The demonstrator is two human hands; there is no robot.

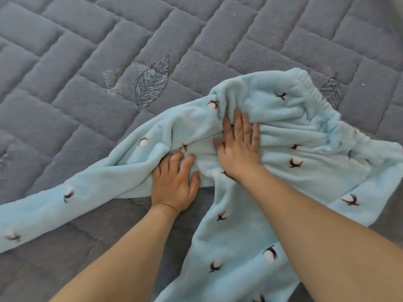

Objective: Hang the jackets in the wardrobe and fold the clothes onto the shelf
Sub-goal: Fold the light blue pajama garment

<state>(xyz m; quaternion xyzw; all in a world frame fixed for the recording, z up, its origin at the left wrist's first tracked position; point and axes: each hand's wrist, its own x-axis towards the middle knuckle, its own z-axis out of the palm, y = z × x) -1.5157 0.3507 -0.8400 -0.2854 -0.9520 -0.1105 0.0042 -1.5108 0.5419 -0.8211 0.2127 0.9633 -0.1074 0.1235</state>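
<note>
Light blue fleece trousers (294,118) with a small cotton-flower print lie rumpled on a grey quilted bed cover (87,62). The elastic waistband is at the upper right. One leg stretches away to the lower left, the other runs down toward the bottom edge. My left hand (174,182) presses on the crotch area where the two legs meet, its fingertips bent down into the fabric. My right hand (237,144) lies flat on the seat of the trousers just above, fingers straight and spread.
The grey quilted cover fills the whole view, with embroidered leaf motifs (152,81) just beyond the trousers. No wardrobe, shelf or hanger is in sight.
</note>
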